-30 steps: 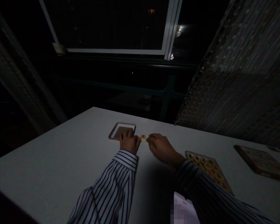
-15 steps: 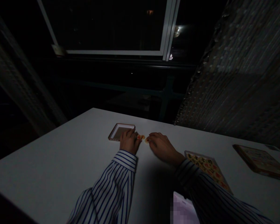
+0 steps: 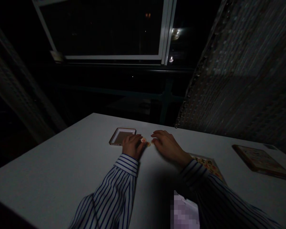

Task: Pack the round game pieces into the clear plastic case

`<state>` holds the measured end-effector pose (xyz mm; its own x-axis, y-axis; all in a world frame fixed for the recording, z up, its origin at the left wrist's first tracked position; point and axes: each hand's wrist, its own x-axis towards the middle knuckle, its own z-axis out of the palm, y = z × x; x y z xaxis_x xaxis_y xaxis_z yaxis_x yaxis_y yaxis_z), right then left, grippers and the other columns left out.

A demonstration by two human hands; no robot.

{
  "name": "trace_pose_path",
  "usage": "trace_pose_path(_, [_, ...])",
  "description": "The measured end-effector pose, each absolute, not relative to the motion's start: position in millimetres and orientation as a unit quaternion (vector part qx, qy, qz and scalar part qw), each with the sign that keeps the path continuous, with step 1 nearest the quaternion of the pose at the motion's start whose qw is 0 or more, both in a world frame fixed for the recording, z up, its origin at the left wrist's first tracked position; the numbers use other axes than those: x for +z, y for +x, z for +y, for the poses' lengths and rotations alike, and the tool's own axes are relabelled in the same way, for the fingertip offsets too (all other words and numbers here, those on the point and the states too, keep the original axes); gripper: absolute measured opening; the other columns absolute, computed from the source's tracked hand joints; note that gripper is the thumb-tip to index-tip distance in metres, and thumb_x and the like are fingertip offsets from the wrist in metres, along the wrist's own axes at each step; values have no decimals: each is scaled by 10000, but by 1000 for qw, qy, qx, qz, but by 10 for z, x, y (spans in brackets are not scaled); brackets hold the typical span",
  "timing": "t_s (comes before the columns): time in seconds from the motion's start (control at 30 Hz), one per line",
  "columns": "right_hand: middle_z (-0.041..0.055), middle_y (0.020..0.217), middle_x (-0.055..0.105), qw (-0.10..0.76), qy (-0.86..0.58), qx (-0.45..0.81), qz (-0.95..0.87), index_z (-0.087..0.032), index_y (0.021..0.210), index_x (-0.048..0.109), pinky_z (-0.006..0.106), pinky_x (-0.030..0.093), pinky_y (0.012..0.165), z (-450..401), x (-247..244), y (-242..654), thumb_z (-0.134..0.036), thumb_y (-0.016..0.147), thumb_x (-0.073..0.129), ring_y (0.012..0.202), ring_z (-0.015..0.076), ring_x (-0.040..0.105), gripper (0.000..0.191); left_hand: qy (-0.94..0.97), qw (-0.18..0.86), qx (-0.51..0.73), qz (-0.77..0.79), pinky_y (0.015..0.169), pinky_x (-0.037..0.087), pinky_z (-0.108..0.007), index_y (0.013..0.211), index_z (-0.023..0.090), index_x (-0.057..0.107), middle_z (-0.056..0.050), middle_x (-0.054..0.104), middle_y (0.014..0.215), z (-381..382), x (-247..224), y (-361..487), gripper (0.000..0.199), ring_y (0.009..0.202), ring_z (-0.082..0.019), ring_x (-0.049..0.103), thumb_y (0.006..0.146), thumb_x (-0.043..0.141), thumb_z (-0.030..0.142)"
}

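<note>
My left hand [image 3: 132, 146] holds a round pale piece with a red mark [image 3: 143, 140] between thumb and fingers, raised at a tilt. Just right of it a small yellowish piece [image 3: 148, 144] lies on the white table [image 3: 85, 159]. My right hand [image 3: 168, 147] pinches another pale piece [image 3: 152, 142] at its fingertips. Behind my left hand sits a shallow tray [image 3: 120, 136] with a brown base. Partly under my right forearm is a box of round pieces with black and red marks [image 3: 208, 165].
A flat brown-edged box [image 3: 262, 160] lies at the right of the table. A pale, pixelated object [image 3: 186, 211] is at the near edge. Beyond the table are a dark window [image 3: 105, 31] and a beaded curtain [image 3: 240, 70] on the right.
The piece at my left fingertips has been lifted and tilted. My right hand has drawn slightly away from the left. The whole view has shifted a little.
</note>
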<state>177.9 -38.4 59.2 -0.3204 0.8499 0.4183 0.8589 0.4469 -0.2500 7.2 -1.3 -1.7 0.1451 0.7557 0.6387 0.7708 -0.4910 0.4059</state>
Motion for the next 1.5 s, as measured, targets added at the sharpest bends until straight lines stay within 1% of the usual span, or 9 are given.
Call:
trace_pose_path(0.2, [56,1097,570,287,-529,-14,-798,-185,1028,593,347,349,896,-480,696,1945,-229,821,408,1021,182,481,281,-769,-32,-432,-471,826,375,-384,894,210,637,-39,665,925,-148,59,168,239,883,-222,536,738,557,372])
trace_pose_path(0.43, [64,1088,579,307,-534,-20,-788,-186,1024,596,371,366,896,-655,794,2178,-223,815,416,1019,191,494,278,-755,-104,-468,-448,792,419,-357,885,184,651,-71,665,844,-297,154,292,261,839,-214,569,710,586,366])
trace_pose_path(0.73, [57,1071,593,345,-537,-32,-769,-181,1020,591,348,383,904,-844,855,2469,-231,817,423,1002,178,519,268,-712,-284,-479,-428,771,445,-325,871,184,655,-61,653,838,-436,182,490,262,800,-187,580,664,618,339])
trace_pose_path(0.8, [53,1072,592,355,-541,-29,-762,-187,1018,591,348,384,907,-880,866,2522,-235,814,432,1009,177,517,263,-696,-316,-486,-423,766,449,-316,871,174,650,-64,651,851,-466,190,544,273,793,-179,584,655,624,339])
trace_pose_path(0.9, [51,1072,593,366,-543,-23,-756,-193,1012,591,353,381,913,-924,876,2587,-237,809,440,1016,176,515,257,-675,-354,-495,-417,744,460,-302,859,160,641,-54,653,814,-523,231,634,279,753,-165,593,635,642,326])
trace_pose_path(1.13, [48,1067,597,377,-556,-3,-741,-208,1007,597,358,399,885,-996,866,2689,-240,806,440,1008,181,525,258,-626,-444,-508,-390,699,479,-280,802,139,600,-45,667,732,-637,331,849,265,704,-154,615,581,683,259])
trace_pose_path(1.3, [49,1067,595,380,-558,3,-738,-202,1008,595,351,392,894,-1038,856,2768,-240,809,436,1014,177,518,258,-582,-510,-511,-374,645,477,-258,775,143,579,-37,664,686,-649,335,993,273,659,-144,615,547,705,221])
trace_pose_path(1.5, [51,1059,602,358,-558,17,-748,-192,1014,595,358,378,910,-1052,840,2820,-236,803,443,1010,180,517,263,-525,-585,-510,-349,584,450,-242,757,145,560,-25,664,640,-650,345,1142,302,576,-123,598,519,729,222])
